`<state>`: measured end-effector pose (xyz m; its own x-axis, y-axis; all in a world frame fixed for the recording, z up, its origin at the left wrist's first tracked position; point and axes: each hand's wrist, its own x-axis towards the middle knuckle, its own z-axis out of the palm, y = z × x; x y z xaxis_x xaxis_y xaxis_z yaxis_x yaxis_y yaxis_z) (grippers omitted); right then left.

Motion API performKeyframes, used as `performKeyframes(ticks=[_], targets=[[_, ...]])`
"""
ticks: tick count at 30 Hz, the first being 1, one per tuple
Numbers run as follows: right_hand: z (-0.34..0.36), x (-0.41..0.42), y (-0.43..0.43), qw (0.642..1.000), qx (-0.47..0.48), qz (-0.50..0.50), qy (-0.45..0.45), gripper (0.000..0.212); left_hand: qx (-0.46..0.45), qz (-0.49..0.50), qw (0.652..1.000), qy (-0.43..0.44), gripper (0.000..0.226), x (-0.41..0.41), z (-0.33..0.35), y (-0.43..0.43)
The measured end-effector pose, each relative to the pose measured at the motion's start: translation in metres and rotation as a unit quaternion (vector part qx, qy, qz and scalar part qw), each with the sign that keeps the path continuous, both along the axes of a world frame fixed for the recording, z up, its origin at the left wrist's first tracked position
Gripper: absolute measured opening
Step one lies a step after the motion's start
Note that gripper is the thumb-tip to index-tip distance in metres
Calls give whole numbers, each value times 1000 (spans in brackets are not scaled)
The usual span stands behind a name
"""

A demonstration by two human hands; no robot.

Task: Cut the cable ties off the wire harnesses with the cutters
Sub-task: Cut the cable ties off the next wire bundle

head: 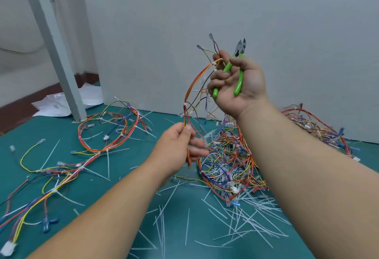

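Grips the cutters (235,70) in the raised right hand (244,82), with fingers curled round both green handles and the blades pointing up, clear of any tie. Pinches the top end of 1 wire harness (190,87) in that same hand, beside the handles. Pinches the lower run in the left hand (176,148), thumb to fingertips, above the green mat (61,176). Shows at least 2 white cable ties (185,105) uncut on the held span. Leaves 1 heap of harnesses (229,166) under the right forearm, further loops (106,133) to the left, cut tie tails (246,209) strewn in front.

Judged risks: carries tool and wire in 1 hand, so may drop the harness end on regripping the cutters. May nick insulation when closing on a tie drawn tight to the bundle. May snag the dangling branches in the heap below. May flick a cut tail toward the face.
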<state>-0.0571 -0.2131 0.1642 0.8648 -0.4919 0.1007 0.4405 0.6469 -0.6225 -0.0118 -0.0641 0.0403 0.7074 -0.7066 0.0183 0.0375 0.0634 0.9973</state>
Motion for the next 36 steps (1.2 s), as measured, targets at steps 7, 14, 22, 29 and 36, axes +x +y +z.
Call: performKeyframes(ticks=[7, 14, 22, 29, 36], targets=[[-20, 7, 18, 999, 39, 16, -4, 14, 76, 46, 994, -64, 35, -1, 0, -10], [-38, -1, 25, 999, -28, -29, 15, 28, 143, 42, 988, 38, 31, 31, 8, 17], [-96, -27, 47, 993, -103, 49, -18, 47, 61, -96, 965, 237, 92, 37, 41, 0], [-142, -50, 69, 973, -220, 54, 54, 50, 54, -113, 982, 145, 22, 26, 48, -17], [-148, -61, 59, 992, -67, -92, 48, 56, 7, 64, 998, -3, 20, 19, 36, -16]])
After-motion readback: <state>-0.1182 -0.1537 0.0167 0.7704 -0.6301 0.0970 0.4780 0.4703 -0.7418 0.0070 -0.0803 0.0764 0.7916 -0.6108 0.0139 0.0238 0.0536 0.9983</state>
